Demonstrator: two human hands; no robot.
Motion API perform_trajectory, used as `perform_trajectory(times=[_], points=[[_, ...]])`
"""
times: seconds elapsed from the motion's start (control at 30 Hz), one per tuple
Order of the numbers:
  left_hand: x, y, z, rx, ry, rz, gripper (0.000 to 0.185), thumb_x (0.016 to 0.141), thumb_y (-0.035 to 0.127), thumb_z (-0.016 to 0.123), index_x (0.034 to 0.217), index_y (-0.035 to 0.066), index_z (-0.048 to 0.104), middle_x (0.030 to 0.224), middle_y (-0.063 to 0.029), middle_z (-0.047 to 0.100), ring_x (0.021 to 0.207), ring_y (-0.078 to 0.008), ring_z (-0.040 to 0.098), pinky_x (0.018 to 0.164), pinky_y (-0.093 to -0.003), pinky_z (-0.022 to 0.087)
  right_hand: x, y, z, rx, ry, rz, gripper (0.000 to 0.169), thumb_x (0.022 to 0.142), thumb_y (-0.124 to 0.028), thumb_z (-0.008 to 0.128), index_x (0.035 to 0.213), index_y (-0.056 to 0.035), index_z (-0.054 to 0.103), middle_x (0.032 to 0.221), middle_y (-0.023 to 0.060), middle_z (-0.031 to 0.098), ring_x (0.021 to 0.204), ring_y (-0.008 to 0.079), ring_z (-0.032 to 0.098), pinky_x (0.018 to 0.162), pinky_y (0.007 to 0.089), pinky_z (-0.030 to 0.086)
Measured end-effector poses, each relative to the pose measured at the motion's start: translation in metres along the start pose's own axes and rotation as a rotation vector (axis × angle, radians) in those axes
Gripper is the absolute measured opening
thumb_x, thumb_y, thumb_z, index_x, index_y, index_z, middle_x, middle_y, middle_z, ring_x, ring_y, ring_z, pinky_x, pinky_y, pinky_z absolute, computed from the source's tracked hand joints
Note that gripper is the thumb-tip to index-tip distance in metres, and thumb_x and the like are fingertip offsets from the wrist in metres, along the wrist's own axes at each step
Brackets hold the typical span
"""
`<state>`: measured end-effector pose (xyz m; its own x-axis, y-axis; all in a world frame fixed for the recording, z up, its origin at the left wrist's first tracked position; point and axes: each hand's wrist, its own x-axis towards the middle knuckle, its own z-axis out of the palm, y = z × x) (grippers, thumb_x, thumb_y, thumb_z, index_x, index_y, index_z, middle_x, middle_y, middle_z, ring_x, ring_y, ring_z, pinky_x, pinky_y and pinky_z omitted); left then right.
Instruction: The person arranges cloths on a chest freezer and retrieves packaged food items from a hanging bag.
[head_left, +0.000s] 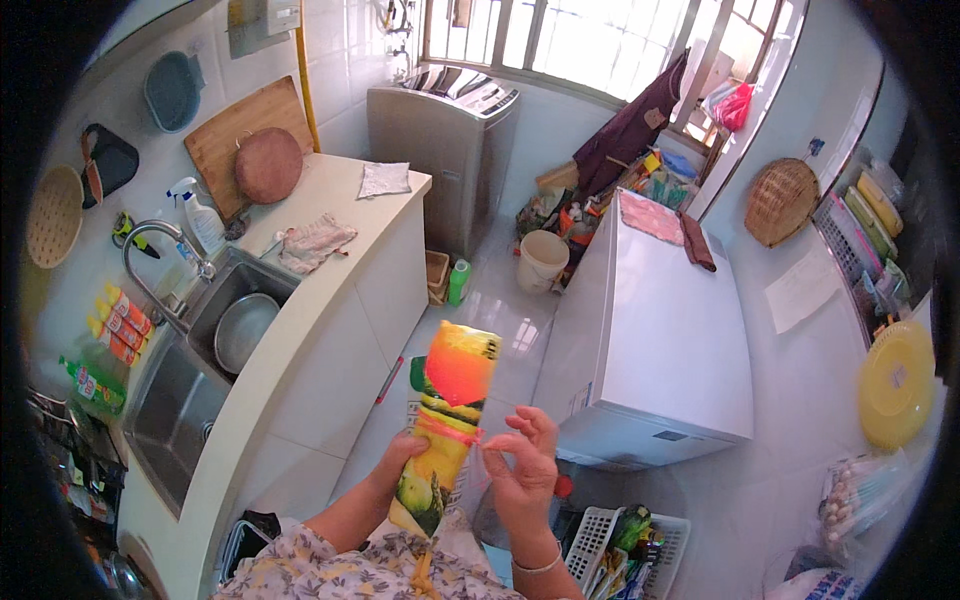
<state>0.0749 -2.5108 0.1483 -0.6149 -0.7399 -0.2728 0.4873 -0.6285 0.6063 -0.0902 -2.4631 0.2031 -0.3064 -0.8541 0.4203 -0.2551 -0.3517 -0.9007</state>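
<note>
A long, flat packet printed in yellow, orange and green is held up before my body. My left hand grips its lower left side, with the thumb on the front and the other fingers hidden behind. A pink tie runs across the packet's middle. At the packet's right edge, the thumb and index finger of my right hand pinch the end of this tie, while its other fingers are raised. Whatever is inside the packet cannot be seen.
Left is a counter with a double sink, a metal bowl and cloths. A white chest freezer stands right. Ahead are a washing machine and a white bucket. A plastic basket of goods sits low at right.
</note>
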Motion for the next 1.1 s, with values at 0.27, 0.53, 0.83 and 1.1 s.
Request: perform_trajectory(times=[0.27, 0.53, 0.83, 1.1], points=[[0.096, -0.005, -0.023, -0.058, -0.054, -0.166, 0.059, 0.072, 0.026, 0.061, 0.123, -0.001, 0.048, 0.106, -0.0133, 0.062, 0.091, -0.0226, 0.063, 0.079, -0.0347, 0.053, 0.062, 0.054, -0.009, 0.56, 0.233, 0.268, 0.007, 0.094, -0.006, 0.051, 0.089, -0.0037, 0.056, 0.109, 0.0058, 0.05, 0.085, 0.0085, 0.048, 0.076, 0.0223, 0.041], [0.219, 0.071, -0.029, 0.219, -0.031, -0.028, 0.058, 0.069, 0.018, 0.065, 0.121, -0.001, 0.047, 0.106, -0.0126, 0.061, 0.093, -0.0226, 0.062, 0.083, -0.0351, 0.051, 0.168, 0.112, 0.026, 0.182, 0.319, 0.41, 0.007, 0.097, -0.012, 0.048, 0.095, -0.0061, 0.051, 0.082, -0.001, 0.052, 0.065, 0.0031, 0.045, 0.055, 0.0182, 0.039], [0.339, 0.114, -0.025, 0.608, -0.192, -0.109, 0.073, 0.067, 0.018, 0.073, 0.128, 0.0, 0.036, 0.116, -0.0112, 0.055, 0.105, -0.0197, 0.056, 0.092, -0.0348, 0.045, 0.236, 0.152, 0.013, -0.54, 0.389, 0.413, 0.01, 0.096, -0.012, 0.045, 0.1, -0.003, 0.044, 0.073, 0.0105, 0.053, 0.061, 0.0171, 0.053, 0.053, 0.0324, 0.043], [0.401, 0.114, 0.041, 0.583, -0.36, -0.25, 0.078, 0.069, 0.025, 0.075, 0.13, 0.0, 0.034, 0.12, -0.0114, 0.053, 0.11, -0.0198, 0.053, 0.095, -0.0353, 0.042, 0.279, 0.164, -0.035, -0.597, 0.555, 0.33, 0.013, 0.094, -0.013, 0.047, 0.1, -0.0022, 0.043, 0.078, 0.0178, 0.055, 0.065, 0.0331, 0.057, 0.057, 0.0407, 0.044]])
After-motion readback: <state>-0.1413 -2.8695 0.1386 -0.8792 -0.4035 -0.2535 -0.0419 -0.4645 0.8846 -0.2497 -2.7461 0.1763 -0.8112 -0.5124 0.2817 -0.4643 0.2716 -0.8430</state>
